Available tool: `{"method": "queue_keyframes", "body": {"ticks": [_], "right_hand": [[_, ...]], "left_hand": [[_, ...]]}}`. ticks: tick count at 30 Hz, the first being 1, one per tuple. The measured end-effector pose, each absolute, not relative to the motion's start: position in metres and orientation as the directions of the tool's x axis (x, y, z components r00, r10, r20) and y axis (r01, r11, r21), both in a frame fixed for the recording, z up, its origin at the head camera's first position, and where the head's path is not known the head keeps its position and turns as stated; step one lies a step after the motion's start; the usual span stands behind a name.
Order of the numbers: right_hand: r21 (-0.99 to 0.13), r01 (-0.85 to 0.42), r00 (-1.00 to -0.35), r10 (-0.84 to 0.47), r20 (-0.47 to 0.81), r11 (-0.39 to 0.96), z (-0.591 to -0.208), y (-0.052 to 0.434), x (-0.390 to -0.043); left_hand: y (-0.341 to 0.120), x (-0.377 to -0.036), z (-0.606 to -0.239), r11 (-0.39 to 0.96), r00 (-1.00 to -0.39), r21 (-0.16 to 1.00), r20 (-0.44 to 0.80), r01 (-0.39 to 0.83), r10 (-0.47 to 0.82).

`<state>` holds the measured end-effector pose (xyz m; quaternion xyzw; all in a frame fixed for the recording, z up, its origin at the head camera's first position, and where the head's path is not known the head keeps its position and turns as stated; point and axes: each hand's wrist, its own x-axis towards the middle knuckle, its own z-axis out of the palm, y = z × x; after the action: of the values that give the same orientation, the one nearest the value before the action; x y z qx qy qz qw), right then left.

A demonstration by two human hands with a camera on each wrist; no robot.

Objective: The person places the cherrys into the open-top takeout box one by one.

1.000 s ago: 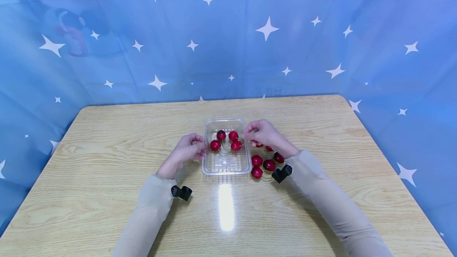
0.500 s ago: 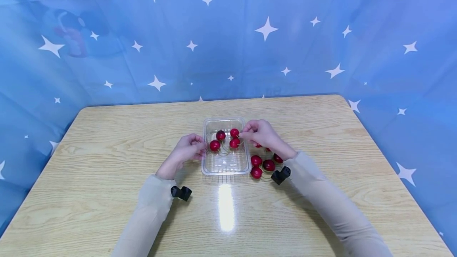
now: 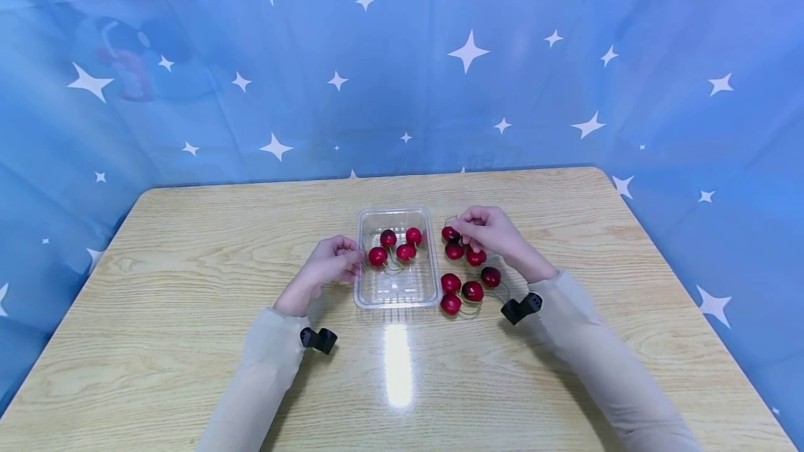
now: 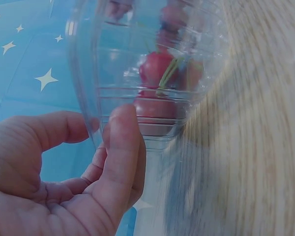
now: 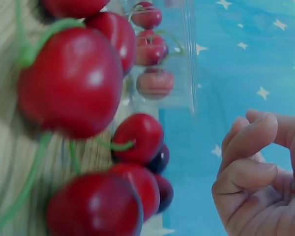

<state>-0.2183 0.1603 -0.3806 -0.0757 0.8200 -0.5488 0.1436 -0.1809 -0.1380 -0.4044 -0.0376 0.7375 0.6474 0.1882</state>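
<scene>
The work in hand looks like moving cherries from the tabletop (image 3: 188, 243) into the clear plastic tray (image 3: 397, 296), and this moment reads as the pick-up step for another one. The left hand (image 3: 326, 265) steadies the tray from its left side: its fingers (image 4: 120, 147) are curled against the tray's outer wall with the thumb nearby, so it grips or braces the rim (the left wrist view shows the wall right at the fingertips). Four cherries (image 3: 396, 246) lie inside the tray, just beyond those fingers. The right hand (image 3: 490, 232) hovers over the loose cluster of cherries (image 3: 465, 270) lying on the tabletop right of the tray, its fingers (image 5: 246, 147) bent inward toward the thumb near the farthest cherry (image 3: 449, 234); whether they already pinch its stem I cannot tell, since the head view is too small and the right wrist view shows the curled fingers with nothing plainly between them. My judgement is that the next move calls for a firm pinch on one thin green stem, a lift clear of the neighbouring cherries just under the fingers, and a short carry leftward over the tray's near wall while the left hand keeps the light tray from sliding.
</scene>
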Motion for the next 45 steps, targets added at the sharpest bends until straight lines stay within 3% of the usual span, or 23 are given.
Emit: {"method": "queue_keyframes", "body": {"ticks": [32,45], "right_hand": [[-0.923,0.062,-0.940,-0.289,-0.182,0.380,-0.406,0.222,-0.185],[-0.889,0.146,-0.928,-0.251,-0.275,0.435,-0.413,0.238,-0.173]], "left_hand": [[-0.138,-0.180,-0.405,0.162,-0.927,0.943,-0.319,-0.290,0.196],[-0.138,-0.180,-0.404,0.169,-0.928,0.941,-0.322,-0.292,0.188]]}}
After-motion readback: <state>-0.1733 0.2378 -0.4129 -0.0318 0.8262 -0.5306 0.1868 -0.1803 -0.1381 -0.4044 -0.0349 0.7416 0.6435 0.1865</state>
